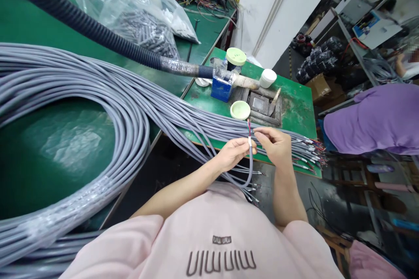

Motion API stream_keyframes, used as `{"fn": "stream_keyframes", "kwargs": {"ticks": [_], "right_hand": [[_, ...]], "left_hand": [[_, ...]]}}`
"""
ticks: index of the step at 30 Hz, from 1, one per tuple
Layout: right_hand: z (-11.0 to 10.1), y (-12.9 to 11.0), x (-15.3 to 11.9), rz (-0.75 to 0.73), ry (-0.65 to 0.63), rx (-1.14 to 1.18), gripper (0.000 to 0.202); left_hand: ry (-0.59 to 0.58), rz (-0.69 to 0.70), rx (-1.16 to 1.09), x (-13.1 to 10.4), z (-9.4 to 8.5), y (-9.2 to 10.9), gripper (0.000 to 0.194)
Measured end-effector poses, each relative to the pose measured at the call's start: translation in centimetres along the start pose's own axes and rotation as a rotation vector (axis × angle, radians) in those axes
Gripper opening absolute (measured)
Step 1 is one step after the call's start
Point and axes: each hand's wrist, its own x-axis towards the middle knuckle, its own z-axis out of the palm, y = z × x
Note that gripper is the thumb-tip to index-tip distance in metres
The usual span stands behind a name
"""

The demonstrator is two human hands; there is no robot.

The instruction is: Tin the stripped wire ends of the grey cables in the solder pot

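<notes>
My left hand [236, 152] is closed round the end of a grey cable [251, 165], just below its white sleeve. The cable end stands upright, with thin red and dark wires [249, 127] fanning out at the top. To the right, my right hand [272, 141] has its thumb and forefinger pinched beside these wires; whether a wire is between the fingertips is too small to tell. A thick bundle of grey cables [209, 123] runs behind both hands, its stripped ends [316, 152] lying at the right edge of the green board.
A black hose [131, 48] reaches a blue box [221, 89]. Nearby are a metal pot [261, 103], a pale green dish [240, 110] and a white cup [268, 78]. Coiled cables [131, 126] lie left. A person in purple [376, 117] is at the right.
</notes>
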Motion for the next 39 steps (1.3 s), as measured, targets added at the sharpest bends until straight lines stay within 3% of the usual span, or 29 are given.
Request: {"fn": "stream_keyframes", "kwargs": {"ticks": [3,8,13,24,29,31,35,39], "right_hand": [[-0.2,0.0,0.7,0.092,-0.093,0.057,0.022],[-1.0,-0.5,1.5,0.103,-0.161,0.079,0.024],[-1.1,-1.6,1.5,0.019,-0.001,-0.016,0.017],[0.0,-2.5,1.2,-0.097,0.093,-0.179,0.021],[-1.1,-2.2,1.7,-0.108,0.366,-0.089,0.021],[-2.1,-2.1,1.9,-0.071,0.274,-0.069,0.02],[-3.5,-1.9,2.2,0.028,-0.278,-0.105,0.021],[-3.4,-1.5,2.8,0.08,-0.46,-0.094,0.03]], "left_hand": [[-0.038,-0.021,0.013,-0.1,-0.2,-0.1,0.033],[-0.078,-0.024,0.042,-0.1,-0.5,-0.3,0.031],[-0.035,-0.022,0.091,0.0,-0.4,-0.3,0.032],[0.01,0.047,0.251,0.0,-0.3,-0.6,0.028],[0.029,0.05,0.263,0.1,-0.2,-0.2,0.031],[0.017,0.028,0.227,0.1,-0.3,-0.1,0.031],[-0.064,-0.014,0.176,0.1,-0.3,0.1,0.033],[-0.152,-0.004,0.195,0.0,-0.3,0.5,0.033]]}}
